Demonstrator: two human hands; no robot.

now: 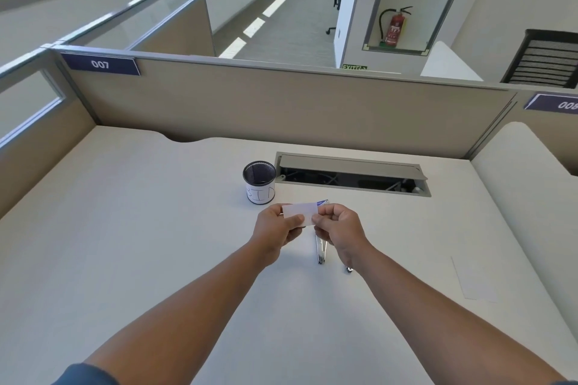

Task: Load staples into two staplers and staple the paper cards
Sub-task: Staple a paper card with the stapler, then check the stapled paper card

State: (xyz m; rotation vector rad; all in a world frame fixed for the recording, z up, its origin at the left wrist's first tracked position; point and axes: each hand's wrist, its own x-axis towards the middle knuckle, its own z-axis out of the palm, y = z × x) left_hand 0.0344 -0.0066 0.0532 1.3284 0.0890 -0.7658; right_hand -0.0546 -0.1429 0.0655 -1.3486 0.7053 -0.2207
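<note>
Both hands hold a small white paper card (299, 212) above the middle of the white desk (125, 228). My left hand (275, 230) pinches the card's left end between thumb and fingers. My right hand (339, 228) pinches its right end. A bit of blue print (322, 202) shows behind the card's far right corner; what it belongs to is unclear. Below my right hand a metal stapler (321, 250) lies on the desk, partly hidden. The tip of a second metal piece (348, 269) shows beside my right wrist.
A black mesh cup (259, 183) with a white label stands just beyond my hands. Right of it, an open cable hatch (353, 173) is set into the desk. A thin white paper strip (474, 280) lies at the right. Beige partition walls (281, 103) close off the back and left.
</note>
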